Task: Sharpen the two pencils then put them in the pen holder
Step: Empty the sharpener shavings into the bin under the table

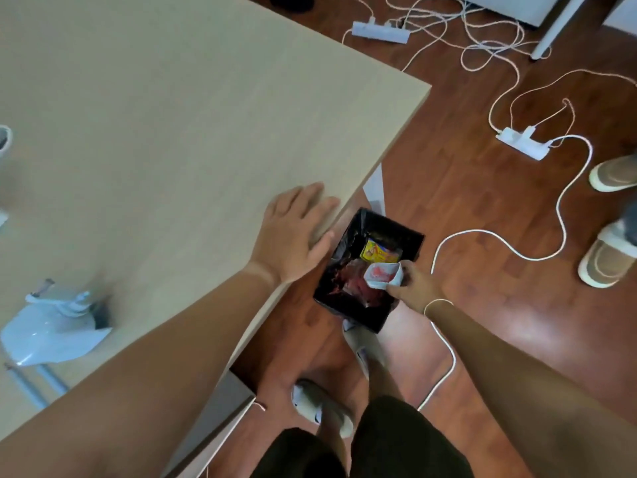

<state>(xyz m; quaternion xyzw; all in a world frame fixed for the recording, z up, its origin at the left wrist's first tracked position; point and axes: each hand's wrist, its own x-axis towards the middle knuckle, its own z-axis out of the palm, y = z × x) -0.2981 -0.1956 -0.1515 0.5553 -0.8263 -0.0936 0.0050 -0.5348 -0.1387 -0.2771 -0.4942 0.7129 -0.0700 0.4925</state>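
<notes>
My left hand (296,232) lies flat on the right edge of the beige table (172,115), fingers straight. Below the table edge, my right hand (412,282) grips a small clear shavings tray (382,276) with reddish shavings in it, tilted over a black-lined waste bin (406,238) on the floor. A pale blue desk sharpener (51,329) stands on the table at the lower left, blurred. No pencils or pen holder can be made out in view; a grey rim (5,138) shows at the left edge.
The bin holds a yellow wrapper (379,251) and red scraps. White cables (517,236) and two power strips (522,143) lie on the wooden floor. Another person's shoes (606,257) stand at the right. My own feet (320,405) are beside the bin.
</notes>
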